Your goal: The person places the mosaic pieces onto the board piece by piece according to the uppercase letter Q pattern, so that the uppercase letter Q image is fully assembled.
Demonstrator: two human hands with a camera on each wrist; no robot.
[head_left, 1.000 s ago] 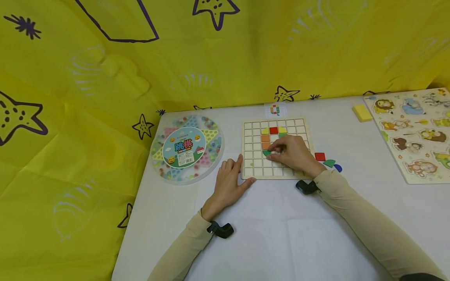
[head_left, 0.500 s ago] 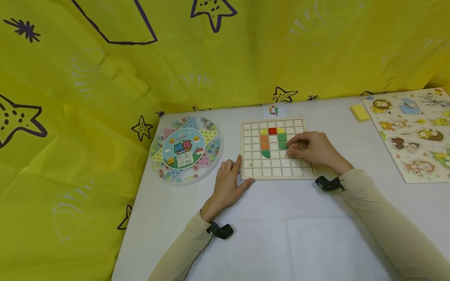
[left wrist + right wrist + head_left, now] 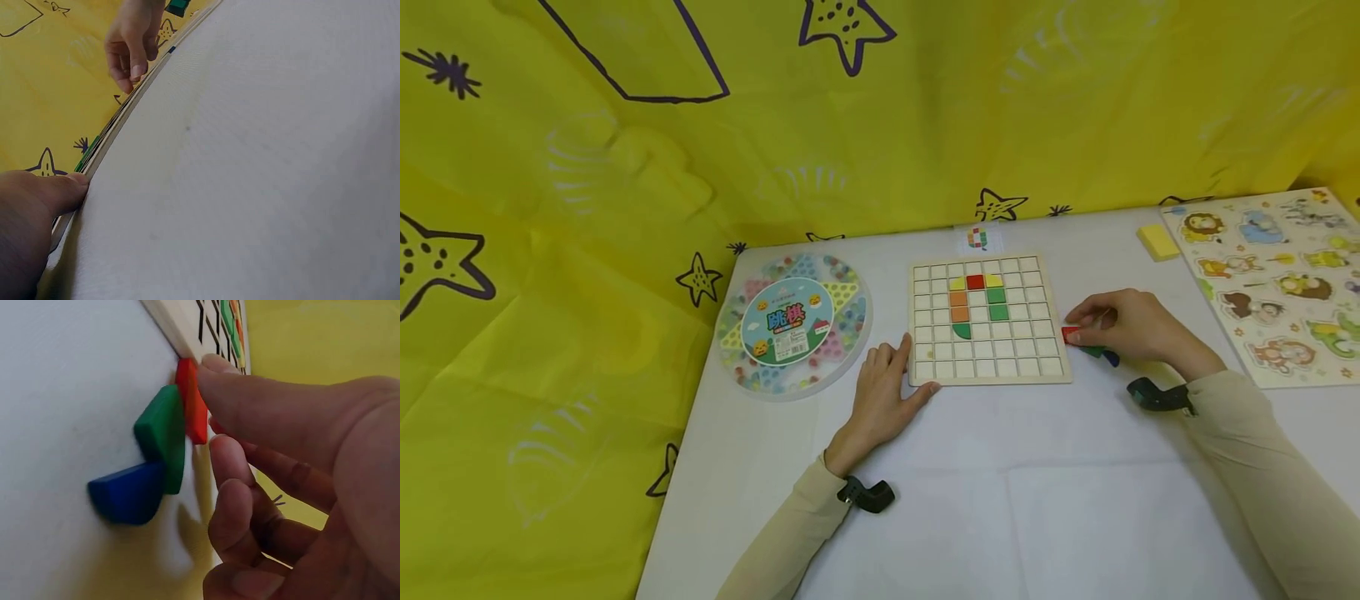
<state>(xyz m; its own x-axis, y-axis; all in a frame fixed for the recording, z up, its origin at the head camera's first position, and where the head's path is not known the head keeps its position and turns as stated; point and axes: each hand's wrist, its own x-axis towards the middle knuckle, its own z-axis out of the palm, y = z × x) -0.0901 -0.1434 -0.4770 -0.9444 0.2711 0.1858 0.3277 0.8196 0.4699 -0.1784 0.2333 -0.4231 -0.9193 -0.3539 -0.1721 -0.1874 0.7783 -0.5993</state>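
A wooden grid board [image 3: 1022, 350] lies flat on the table, with red, yellow, orange and green pieces in some squares. My left hand [image 3: 880, 396] rests at its near left corner, thumb on the front edge and index finger along the left side, fingers fairly straight. Right of the board, my right hand [image 3: 1131, 325] pinches a red square block [image 3: 192, 403] between thumb and fingers, low at the tabletop. Against that block leans a green quarter-round piece [image 3: 164, 434]. A blue half-round piece [image 3: 128, 494] touches the green one. The far side of the red block is hidden.
A small pattern card [image 3: 988, 238] lies behind the board. To the left is a round Chinese checkers box [image 3: 850, 358]. A yellow block [image 3: 1157, 242] and an animal puzzle board [image 3: 1240, 287] lie at the right. Yellow cloth [image 3: 880, 150] hangs behind the white table [image 3: 940, 500].
My right hand has let go of the green quarter-round piece on the board and moved right to the red block beside it. The left hand keeps its place at the board's corner.
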